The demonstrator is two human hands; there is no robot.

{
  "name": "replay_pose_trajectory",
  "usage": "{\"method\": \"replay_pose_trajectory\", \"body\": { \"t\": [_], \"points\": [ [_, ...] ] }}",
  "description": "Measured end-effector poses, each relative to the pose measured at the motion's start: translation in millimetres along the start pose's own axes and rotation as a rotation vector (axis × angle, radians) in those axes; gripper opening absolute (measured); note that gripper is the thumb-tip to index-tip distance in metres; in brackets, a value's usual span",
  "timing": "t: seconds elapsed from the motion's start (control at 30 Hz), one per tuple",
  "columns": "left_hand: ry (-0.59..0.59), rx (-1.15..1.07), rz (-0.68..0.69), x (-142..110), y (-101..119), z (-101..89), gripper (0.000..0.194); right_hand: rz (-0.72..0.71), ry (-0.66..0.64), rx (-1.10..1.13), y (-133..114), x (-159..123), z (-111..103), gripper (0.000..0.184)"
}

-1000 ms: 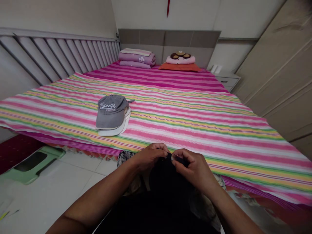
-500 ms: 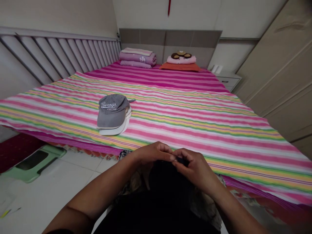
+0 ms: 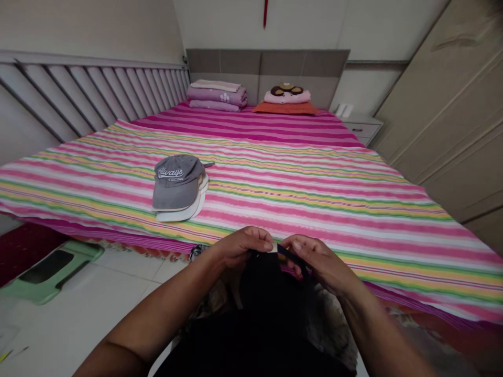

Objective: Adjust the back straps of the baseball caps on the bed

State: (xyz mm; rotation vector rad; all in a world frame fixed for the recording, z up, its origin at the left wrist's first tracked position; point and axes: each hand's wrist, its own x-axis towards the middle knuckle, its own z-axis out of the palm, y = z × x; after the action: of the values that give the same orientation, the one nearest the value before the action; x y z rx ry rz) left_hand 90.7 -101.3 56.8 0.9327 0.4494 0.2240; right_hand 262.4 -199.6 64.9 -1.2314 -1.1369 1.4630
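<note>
A black cap (image 3: 263, 283) is in my hands, close to my lap, with its strap and the arched gap below it facing up. My left hand (image 3: 245, 246) is closed, pinching the strap's end where a small pale patch shows. My right hand (image 3: 320, 259) grips the dark strap on the other side of the gap, thumb on top. Much of the cap merges with my black clothing, so its outline is hard to make out. To the left on the bed, a grey cap (image 3: 176, 183) with white lettering lies on top of white caps (image 3: 183, 213).
A striped sheet (image 3: 283, 178) covers the bed. Folded purple bedding (image 3: 216, 98) and an orange pillow (image 3: 285, 108) lie by the headboard (image 3: 239, 65). A green stool (image 3: 58, 272) stands on the floor at left, a wardrobe (image 3: 444, 115) at right.
My hands have moved slightly apart at the strap. The right hand has shifted outward, and the gap under the strap and the pale patch now show. The view has turned slightly right.
</note>
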Motion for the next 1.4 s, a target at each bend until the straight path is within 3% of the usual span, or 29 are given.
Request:
{"method": "replay_pose_trajectory", "body": {
  "t": [0.07,0.17,0.3,0.53,0.67,0.8,0.9,1.03,1.27,1.4],
  "points": [
    [0.016,-0.037,0.079,0.0,7.0,-3.9,0.018,0.051,-0.031,0.037,5.3,0.0,-9.9,0.036],
    [0.012,-0.057,0.119,-0.9,18.9,-7.2,0.018,0.075,0.022,0.217,12.9,-0.7,-20.6,0.033],
    [-0.061,-0.026,0.085,-0.3,28.3,-5.8,0.02,-0.027,0.11,0.384,11.1,-2.7,-22.5,0.033],
    [-0.123,-0.093,0.084,8.0,22.8,1.3,0.023,-0.103,0.2,0.503,-4.0,-3.3,-24.7,0.035],
    [-0.112,-0.189,0.168,13.7,29.0,7.2,0.023,-0.034,0.071,0.486,2.4,-2.2,-35.9,0.038],
    [-0.003,-0.343,0.258,21.5,39.9,10.0,0.014,-0.009,0.013,0.596,28.5,-3.2,-46.2,0.036],
    [0.054,-0.469,0.176,29.6,38.5,7.3,0.008,-0.063,0.019,0.726,49.9,-6.4,-48.0,0.03],
    [0.018,-0.536,0.025,42.6,25.0,-0.7,0.022,-0.09,-0.023,0.755,61.9,-10.6,-46.5,0.034],
    [-0.056,-0.493,-0.053,49.8,15.4,-16.0,0.024,-0.209,-0.033,0.777,33.8,-13.9,-41.7,0.027],
    [-0.062,-0.453,0.049,45.5,-0.1,-29.2,0.025,-0.366,-0.013,0.8,12.9,-22.4,-38.9,0.018]
  ]
}}
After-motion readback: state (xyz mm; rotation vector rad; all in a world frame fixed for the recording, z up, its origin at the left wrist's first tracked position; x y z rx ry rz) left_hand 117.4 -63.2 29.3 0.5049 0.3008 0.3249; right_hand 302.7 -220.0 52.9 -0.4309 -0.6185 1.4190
